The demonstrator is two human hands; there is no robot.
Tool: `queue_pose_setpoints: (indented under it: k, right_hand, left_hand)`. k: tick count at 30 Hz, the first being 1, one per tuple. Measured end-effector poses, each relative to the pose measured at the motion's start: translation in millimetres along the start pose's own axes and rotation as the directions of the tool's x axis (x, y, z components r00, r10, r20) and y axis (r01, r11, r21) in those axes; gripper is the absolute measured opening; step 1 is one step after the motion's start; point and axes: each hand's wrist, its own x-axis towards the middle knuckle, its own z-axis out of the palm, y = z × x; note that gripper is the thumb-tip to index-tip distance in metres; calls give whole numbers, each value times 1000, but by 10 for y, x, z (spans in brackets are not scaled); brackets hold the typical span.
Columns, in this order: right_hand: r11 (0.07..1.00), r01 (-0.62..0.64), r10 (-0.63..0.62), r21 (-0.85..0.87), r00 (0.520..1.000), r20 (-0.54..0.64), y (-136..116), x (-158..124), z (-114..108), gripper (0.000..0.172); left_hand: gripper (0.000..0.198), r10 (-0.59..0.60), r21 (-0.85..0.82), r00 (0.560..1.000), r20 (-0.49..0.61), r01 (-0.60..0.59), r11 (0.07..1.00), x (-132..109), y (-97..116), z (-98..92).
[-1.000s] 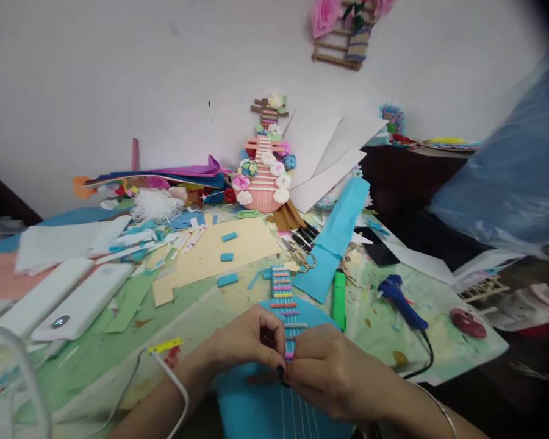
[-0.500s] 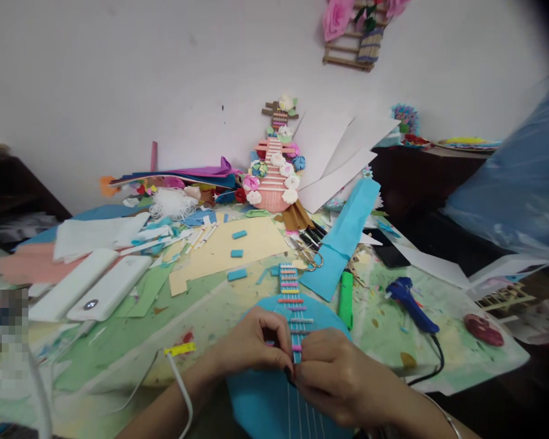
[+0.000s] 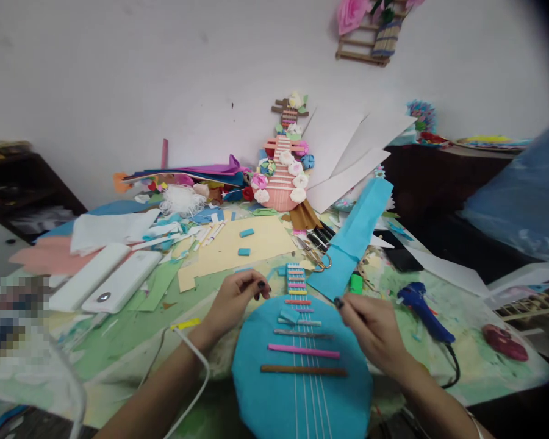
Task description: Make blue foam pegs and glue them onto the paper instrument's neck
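A blue round-bodied craft instrument (image 3: 265,396) lies in front of me, with white strings and several coloured crossbars along its neck and body. A small blue folded piece (image 3: 290,315) rests slantwise on the strings near the upper crossbars. My left hand (image 3: 235,308) hovers beside the upper left edge of the body, fingers loosely bent and apart, with nothing visible in them. Over at the upper right edge, my right hand (image 3: 375,326) is closed, thumb and finger together; whether anything small is between them, I cannot make out.
A blue glue gun (image 3: 424,314) and a dark red object (image 3: 504,342) lie at the right. Gold-handled scissors (image 3: 320,262) and a blue paper strip (image 3: 357,228) are beyond the neck. White power banks (image 3: 121,280) lie left; a pink flowered instrument (image 3: 281,192) leans on the wall.
Both hands have left the strings and moved apart, left hand up and left, right hand up and right. The lower crossbars and the small blue piece now show.
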Motion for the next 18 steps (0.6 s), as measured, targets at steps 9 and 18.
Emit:
queue_pose_setpoints:
  k: [9,18]
  right_hand:
    - [933,-359,359,-23,925,124,665,116,188,20]
    - [949,-34,29,314,999,18,13,472,375,12]
  left_hand:
    - [12,-64,168,995,-80,77,983,383,-263,-221]
    - [47,-85,-521,965,249,208,828,193,-127,264]
